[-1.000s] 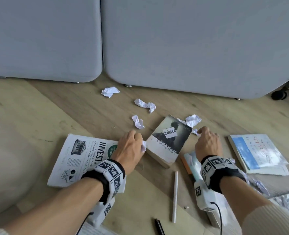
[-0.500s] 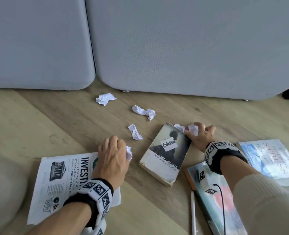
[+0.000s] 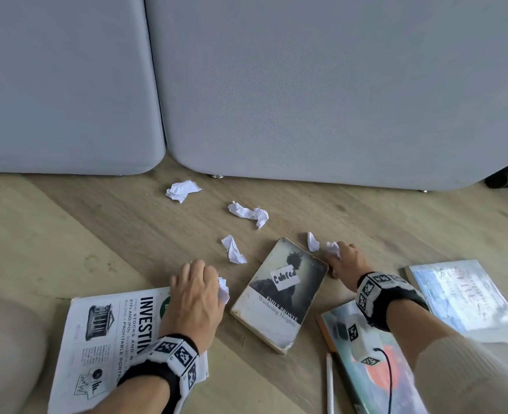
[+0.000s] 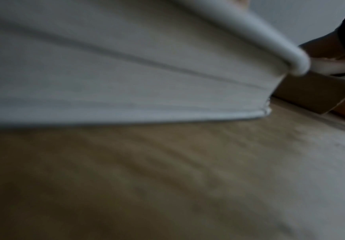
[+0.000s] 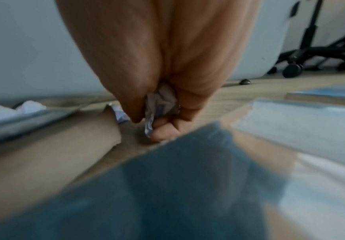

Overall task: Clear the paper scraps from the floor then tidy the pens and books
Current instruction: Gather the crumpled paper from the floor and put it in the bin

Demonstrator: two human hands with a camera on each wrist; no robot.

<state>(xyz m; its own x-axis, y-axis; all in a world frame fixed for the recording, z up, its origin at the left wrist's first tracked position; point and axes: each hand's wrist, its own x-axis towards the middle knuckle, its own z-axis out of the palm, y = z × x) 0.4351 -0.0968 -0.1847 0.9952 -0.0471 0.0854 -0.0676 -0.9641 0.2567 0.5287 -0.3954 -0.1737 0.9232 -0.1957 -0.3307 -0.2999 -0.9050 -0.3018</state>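
Floor: pale wooden floor [image 3: 67,234] beneath a grey sofa [image 3: 306,85]; the paperback [image 3: 281,291] lying flat at the middle is the landmark below.
Paperback: dark cover, small white label, lying at a slant.
Left hand: the left hand [image 3: 194,297] rests just left of the paperback, over the top edge of a white investing booklet [image 3: 103,339]; its fingers are curled round a crumpled scrap [image 3: 223,289] that peeks out on the paperback's side.
Right hand: the right hand [image 3: 346,262] lies at the paperback's far right corner, fingers [image 5: 161,132] clenched round a white scrap [image 5: 160,102].
Loose scraps: one small scrap [image 3: 313,242] just beyond the paperback's far edge; one twisted scrap [image 3: 233,250] to its far left; a longer scrap [image 3: 248,213] farther off toward the sofa; a ball [image 3: 181,190] farthest, near the sofa foot.
Other books: a blue and orange book [image 3: 375,369] right of the paperback under the right wrist; a pale blue book [image 3: 461,297] farther right.
Pen: a white pen [image 3: 329,383] lies beside the near right of the paperback.
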